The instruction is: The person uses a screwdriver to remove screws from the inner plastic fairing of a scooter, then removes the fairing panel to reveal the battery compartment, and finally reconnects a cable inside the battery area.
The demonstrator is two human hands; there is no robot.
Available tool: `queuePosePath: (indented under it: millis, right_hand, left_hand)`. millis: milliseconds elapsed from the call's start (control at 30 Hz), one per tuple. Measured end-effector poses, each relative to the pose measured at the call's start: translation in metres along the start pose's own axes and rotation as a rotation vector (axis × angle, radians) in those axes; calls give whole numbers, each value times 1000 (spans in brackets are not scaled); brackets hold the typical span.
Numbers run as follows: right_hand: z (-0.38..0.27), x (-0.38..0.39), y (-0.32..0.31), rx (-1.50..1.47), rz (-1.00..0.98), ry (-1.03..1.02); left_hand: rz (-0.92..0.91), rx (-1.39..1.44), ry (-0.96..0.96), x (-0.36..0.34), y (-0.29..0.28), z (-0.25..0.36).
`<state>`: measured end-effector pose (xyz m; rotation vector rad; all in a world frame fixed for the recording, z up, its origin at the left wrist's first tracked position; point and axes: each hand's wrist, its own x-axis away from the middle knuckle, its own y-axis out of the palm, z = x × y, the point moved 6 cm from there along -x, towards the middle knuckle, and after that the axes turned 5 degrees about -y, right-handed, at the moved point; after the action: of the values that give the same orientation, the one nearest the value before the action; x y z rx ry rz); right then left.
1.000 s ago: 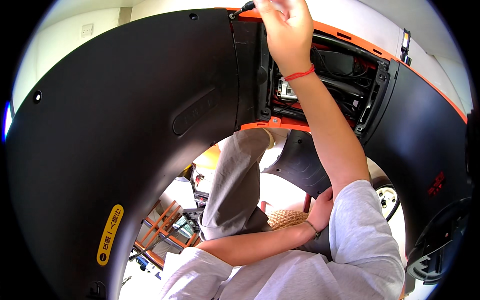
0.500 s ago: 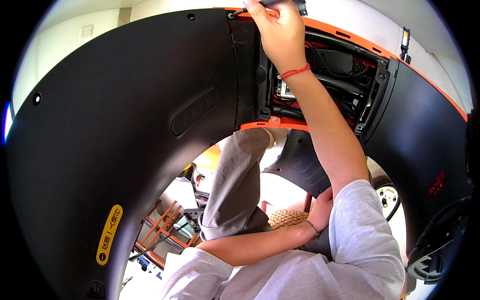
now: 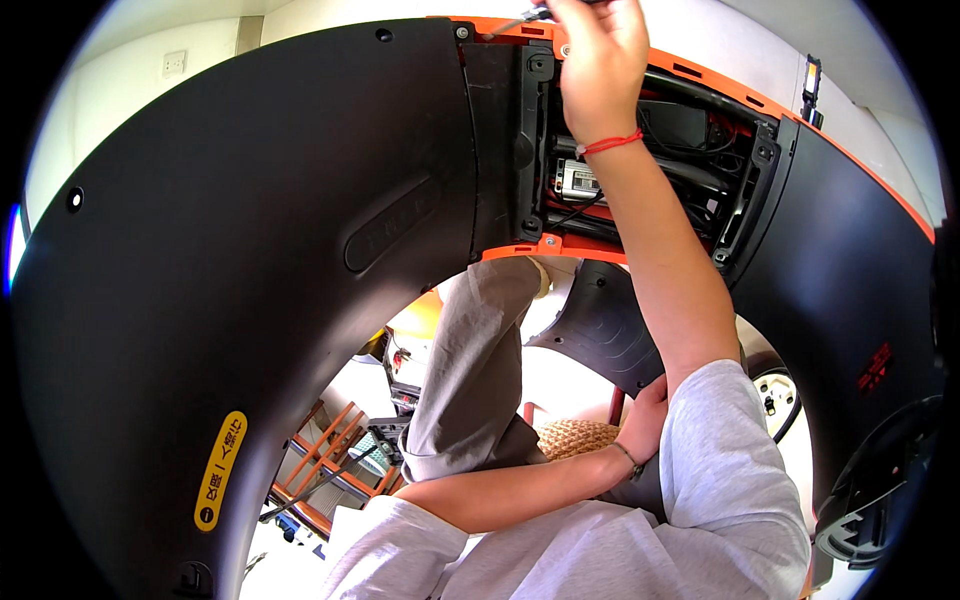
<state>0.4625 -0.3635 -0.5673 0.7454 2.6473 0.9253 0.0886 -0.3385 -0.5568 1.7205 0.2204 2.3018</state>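
Note:
At the top, my right hand (image 3: 605,75), wearing a red string bracelet, is closed round a screwdriver (image 3: 512,24) with a thin metal shaft. Its handle is mostly hidden by the hand and cut off by the picture's edge. The tip points left and down, a little right of a screw (image 3: 462,33) at the corner of a big curved black panel (image 3: 270,190). Below the wrist lies an open compartment with cables and a silver box (image 3: 577,180). My left hand (image 3: 645,425) rests at my lap under the right upper arm, its fingers mostly hidden.
An orange frame edge (image 3: 690,70) borders the compartment. A second black panel (image 3: 840,250) curves down the right side. A loose-looking black cover (image 3: 600,320) lies below the frame. At lower left is a brown slatted rack (image 3: 335,450); a woven seat (image 3: 570,438) shows beside my leg.
My right hand has moved to the right, lifting the screwdriver's tip off the corner screw. The screw and more of the silver box now show. My left hand stays put.

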Motion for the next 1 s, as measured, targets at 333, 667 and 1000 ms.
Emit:
queuePosePath:
  millis: [333,667,1000]
  right_hand:
    - [-8,5,26,779,-261,-79]
    - [4,4,32,897,-314,-35]
    - [23,4,41,1254,-387,-149]
  left_hand:
    - [32,-38,-9,3,-5,4]
    - [65,-188,112,12,-9,25]
    - [63,-189,105,10,-11,30]
